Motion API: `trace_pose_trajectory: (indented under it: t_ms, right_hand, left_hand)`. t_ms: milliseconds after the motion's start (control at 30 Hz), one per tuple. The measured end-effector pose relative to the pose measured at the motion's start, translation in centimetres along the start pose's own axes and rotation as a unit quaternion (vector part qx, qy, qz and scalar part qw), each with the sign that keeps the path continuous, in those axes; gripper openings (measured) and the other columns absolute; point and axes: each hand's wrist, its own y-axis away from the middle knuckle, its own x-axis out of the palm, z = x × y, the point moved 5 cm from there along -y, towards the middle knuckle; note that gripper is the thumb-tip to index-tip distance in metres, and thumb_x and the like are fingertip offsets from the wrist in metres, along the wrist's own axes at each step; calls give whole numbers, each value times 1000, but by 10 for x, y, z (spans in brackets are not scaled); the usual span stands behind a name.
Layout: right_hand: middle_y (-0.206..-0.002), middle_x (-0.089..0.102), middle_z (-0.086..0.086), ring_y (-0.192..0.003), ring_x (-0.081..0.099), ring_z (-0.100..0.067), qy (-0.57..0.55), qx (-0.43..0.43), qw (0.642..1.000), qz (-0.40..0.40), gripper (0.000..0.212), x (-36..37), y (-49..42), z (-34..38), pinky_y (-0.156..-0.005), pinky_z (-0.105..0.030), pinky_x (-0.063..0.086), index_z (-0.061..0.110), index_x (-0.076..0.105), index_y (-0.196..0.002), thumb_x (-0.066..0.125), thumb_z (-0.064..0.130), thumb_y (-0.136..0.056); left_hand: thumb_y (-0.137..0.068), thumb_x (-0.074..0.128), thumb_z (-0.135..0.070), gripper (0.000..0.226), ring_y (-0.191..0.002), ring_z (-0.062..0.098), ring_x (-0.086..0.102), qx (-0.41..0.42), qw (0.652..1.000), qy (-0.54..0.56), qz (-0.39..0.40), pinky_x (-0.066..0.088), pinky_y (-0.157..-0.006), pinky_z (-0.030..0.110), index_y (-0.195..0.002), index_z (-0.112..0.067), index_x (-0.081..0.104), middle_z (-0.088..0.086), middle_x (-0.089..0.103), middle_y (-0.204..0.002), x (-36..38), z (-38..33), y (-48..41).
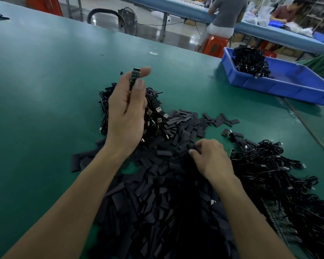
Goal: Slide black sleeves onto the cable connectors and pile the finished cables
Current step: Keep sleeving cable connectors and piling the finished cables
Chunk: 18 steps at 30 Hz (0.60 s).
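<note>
Table edge: green worktop (45, 81); far edge slanting from upper left down toward the right, ending behind the blue bin.
Open room: wide bare green to the left of the arms and beyond the raised hand; middle and right of the surface taken up by heaps.
Blue bin: blue plastic bin (281, 90) at the far right, well apart from both hands, with a tangle of black cables (251, 60) in its far corner.
Background: a second bench (176, 7) past the table edge, two people working at it, one seated on a red stool (214, 45).
Sleeve heap: loose black sleeves (166, 184) spread from the near edge up the middle, between and under both forearms.
USB cable pile: black cables with metal USB plugs (155, 113), just behind the left hand.
Right cable pile: coiled black cables (269, 174), just right of the right hand.
Left hand (127, 113): raised above the table, thumb and fingertips pinching a connector.
Connector (136, 74): small, dark, upright, tip showing above the fingertips.
Right hand (211, 157): low on the sleeve heap, fingers curled, thumb and forefinger pinching one black sleeve (192, 147).
Gap: connector high and to the left, pinched sleeve low and to the right, well apart.
</note>
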Motion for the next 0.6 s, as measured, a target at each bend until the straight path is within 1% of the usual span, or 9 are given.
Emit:
trace_pose_trajectory:
  t_ms: [33,100,167,233,333,367,433,500,600]
  right_hand:
    - [-116,57,-7,-102,58,-27,15,3,1000,3,25,3,0,1,-80,-37,48,15,66,-110,59,36,-99]
    - [-120,52,-6,-109,54,-26,-6,9,1000,5,24,7,-1,2,-80,-36,44,18,64,-117,59,34,-100]
    - [-117,51,-4,-109,53,-25,-42,7,999,-2,18,7,-2,2,-79,-34,43,22,65,-114,62,30,-98]
    - [-107,56,-1,-102,57,-21,-79,-12,996,-24,6,4,-3,0,-77,-29,45,24,64,-100,66,25,-95]
    - [-84,63,12,-79,61,-5,-202,-53,977,-40,15,-2,-2,1,-64,-9,41,28,59,-87,70,20,-93]
    - [-80,64,12,-75,63,-3,-251,-59,965,-43,19,-4,-1,2,-63,-9,42,30,59,-85,70,17,-92]
    - [-79,68,9,-72,67,-5,-329,-64,940,-56,23,-7,-1,1,-68,-20,50,36,61,-86,70,15,-92]
    - [-81,69,7,-75,68,-6,-364,-77,925,-78,25,-11,2,1,-71,-28,54,41,63,-92,68,17,-93]
    - [-84,70,9,-80,68,-10,-409,-88,902,-110,25,-16,4,-3,-81,-39,59,42,66,-97,65,17,-96]
  left_hand:
    - [-106,39,-24,18,-48,2,30,-11,1000,-17,15,29,-45,15,-114,-24,55,-14,37,-60,2,0,0]
    - [-99,42,-24,6,-51,2,32,-49,997,-47,40,30,-47,14,-101,-25,48,-13,40,-63,5,4,3]
    - [-97,44,-19,8,-49,1,34,-83,989,-97,77,30,-45,15,-92,-25,42,-11,40,-65,9,10,6]
    - [-101,49,-17,14,-51,1,42,-102,968,-176,146,36,-48,16,-91,-26,45,-8,48,-65,15,18,10]
    - [-104,50,-17,12,-57,1,55,-159,933,-207,250,45,-54,18,-96,-26,54,-9,68,-75,23,34,21]
    - [-104,49,-15,13,-58,4,59,-181,925,-198,270,47,-53,19,-97,-24,56,-10,71,-78,26,39,25]
    - [-105,48,-13,14,-59,9,63,-215,916,-186,283,48,-52,20,-97,-20,57,-6,73,-79,30,49,34]
    - [-106,47,-13,14,-58,13,65,-234,915,-184,274,47,-51,20,-97,-18,56,-3,74,-76,32,55,38]
    - [-106,46,-16,16,-53,7,59,-242,917,-201,247,44,-50,18,-98,-22,58,-9,70,-70,29,63,39]
